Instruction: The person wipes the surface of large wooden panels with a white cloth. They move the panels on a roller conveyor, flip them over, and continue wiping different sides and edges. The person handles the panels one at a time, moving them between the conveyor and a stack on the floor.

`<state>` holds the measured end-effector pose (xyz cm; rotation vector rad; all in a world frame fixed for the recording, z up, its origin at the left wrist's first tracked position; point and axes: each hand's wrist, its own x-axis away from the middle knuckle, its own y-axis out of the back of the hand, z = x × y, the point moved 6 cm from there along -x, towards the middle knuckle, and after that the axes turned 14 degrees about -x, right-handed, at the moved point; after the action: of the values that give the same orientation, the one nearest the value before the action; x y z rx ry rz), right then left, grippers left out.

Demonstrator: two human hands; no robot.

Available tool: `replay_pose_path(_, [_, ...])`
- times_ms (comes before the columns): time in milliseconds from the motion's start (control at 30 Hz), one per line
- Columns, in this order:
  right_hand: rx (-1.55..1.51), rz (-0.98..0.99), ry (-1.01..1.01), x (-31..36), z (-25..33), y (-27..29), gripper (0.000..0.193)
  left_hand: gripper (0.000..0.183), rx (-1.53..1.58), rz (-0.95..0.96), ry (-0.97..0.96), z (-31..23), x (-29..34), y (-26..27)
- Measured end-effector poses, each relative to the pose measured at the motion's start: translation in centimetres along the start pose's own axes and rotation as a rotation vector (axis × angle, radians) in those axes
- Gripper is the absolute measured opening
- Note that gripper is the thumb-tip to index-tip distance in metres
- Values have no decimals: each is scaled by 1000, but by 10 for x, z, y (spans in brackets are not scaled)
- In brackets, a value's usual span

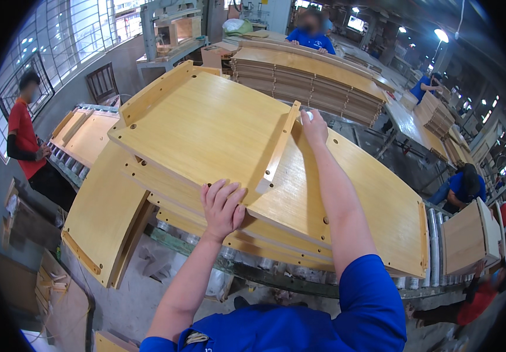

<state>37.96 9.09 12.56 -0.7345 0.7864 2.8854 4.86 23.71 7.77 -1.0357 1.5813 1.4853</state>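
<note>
A varnished, pale yellow wooden panel (200,129) lies on top of a stack of similar panels, with a batten (279,149) fixed along its right end and another at its left end. My left hand (223,208) rests on the panel's near edge, fingers stretched out over the top. At the far end of the right batten, my right hand (315,129) is closed around a small white thing (307,117). Its kind is mostly hidden by the fingers. Under my right forearm lies a second panel (358,193) with dark holes along its edges.
A roller conveyor (435,234) carries the stack. Another panel (109,205) juts out at the left. Beyond stands a tall stack of boards (311,82). A person in red (23,129) stands left; a person in blue (313,40) is across, with others working at right.
</note>
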Motion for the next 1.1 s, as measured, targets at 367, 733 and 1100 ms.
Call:
replay_pose_path(367, [-156,134,103,63,18,18,43,26,10,-2,-1,0,-1,-1])
replay_pose_path(733, [-323,318,90,152,52,40,37,24,10,-34,1,0,-2,2])
replay_pose_path(1100, [-388,393,125,189,68,51,26,24,10,-47,-3,-1,-4,4])
